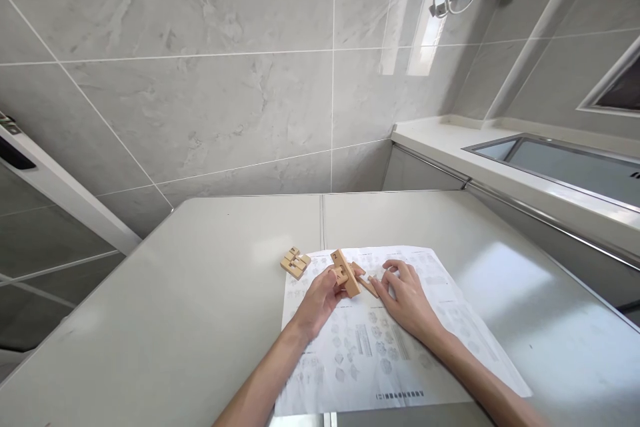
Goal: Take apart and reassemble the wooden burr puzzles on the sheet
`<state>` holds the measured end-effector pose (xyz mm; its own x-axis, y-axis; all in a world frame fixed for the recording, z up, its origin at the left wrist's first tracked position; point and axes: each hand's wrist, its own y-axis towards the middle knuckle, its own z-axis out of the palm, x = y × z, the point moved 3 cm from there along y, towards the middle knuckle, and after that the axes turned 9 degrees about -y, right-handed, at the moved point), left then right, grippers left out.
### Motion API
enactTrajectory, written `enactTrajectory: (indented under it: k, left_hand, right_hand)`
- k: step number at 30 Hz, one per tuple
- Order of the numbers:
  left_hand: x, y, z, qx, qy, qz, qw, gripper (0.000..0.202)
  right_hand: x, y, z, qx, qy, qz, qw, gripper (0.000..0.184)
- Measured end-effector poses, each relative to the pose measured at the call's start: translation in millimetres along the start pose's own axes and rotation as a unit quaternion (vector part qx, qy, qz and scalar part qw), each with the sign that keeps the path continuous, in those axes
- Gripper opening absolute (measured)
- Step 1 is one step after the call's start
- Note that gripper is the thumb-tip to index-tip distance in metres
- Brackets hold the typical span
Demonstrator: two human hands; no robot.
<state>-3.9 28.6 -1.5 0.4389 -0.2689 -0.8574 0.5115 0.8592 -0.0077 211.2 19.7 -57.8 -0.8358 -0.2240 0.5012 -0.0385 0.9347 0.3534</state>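
Observation:
My left hand (pixel 320 297) grips a pale wooden puzzle block (pixel 345 271) made of notched bars and holds it tilted just above a printed instruction sheet (pixel 370 347). My right hand (pixel 403 293) rests on the sheet beside it, its fingertips pinching a thin wooden bar (pixel 369 286) that lies against the block. A second small wooden puzzle cluster (pixel 295 262) sits on the table at the sheet's upper left corner, apart from both hands.
The sheet lies on a grey table (pixel 175 320) with a seam down its middle. Tiled walls stand behind. A white counter with a steel sink (pixel 565 160) runs along the right. A white door frame (pixel 65 193) is at the left.

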Motion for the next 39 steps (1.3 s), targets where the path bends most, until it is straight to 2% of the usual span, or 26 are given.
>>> enactTrajectory:
  k: [7, 10, 12, 16, 21, 26, 32, 39]
  left_hand:
    - [0.1, 0.0, -0.1, -0.014, -0.011, -0.014, 1.0, 0.06]
    - [1.6, -0.9, -0.7, -0.06, -0.025, -0.017, 0.998, 0.06]
    - [3.6, -1.5, -0.7, -0.083, -0.017, -0.012, 0.996, 0.061]
    - [7.8, -1.8, 4.4, -0.059, 0.04, -0.002, 0.997, 0.062]
    - [9.8, -0.9, 12.4, -0.028, 0.105, 0.026, 0.994, 0.066]
    - [10.9, -0.9, 15.8, -0.022, 0.154, 0.022, 0.988, 0.061]
    - [9.8, -1.6, 16.5, -0.002, 0.168, 0.018, 0.986, 0.064]
    - [10.9, -2.6, 17.2, -0.009, 0.217, 0.01, 0.976, 0.072]
  right_hand:
    - [3.3, 1.6, -7.7, -0.036, -0.018, -0.001, 0.999, 0.038]
    - [13.6, 1.8, -19.9, -0.069, 0.022, -0.011, 0.997, 0.024]
    - [22.6, 0.7, -27.1, -0.073, 0.064, -0.045, 0.994, 0.011]
    - [37.3, -3.6, -33.4, -0.049, 0.099, -0.126, 0.986, 0.034]
    - [45.3, -6.7, -32.0, -0.035, 0.087, -0.178, 0.979, 0.041]
    - [45.1, -7.2, -28.5, -0.034, 0.065, -0.169, 0.983, 0.05]
    - [42.6, -5.1, -24.9, -0.041, 0.044, -0.151, 0.987, 0.047]
    - [41.0, -4.0, -25.3, -0.049, 0.028, -0.138, 0.989, 0.041]
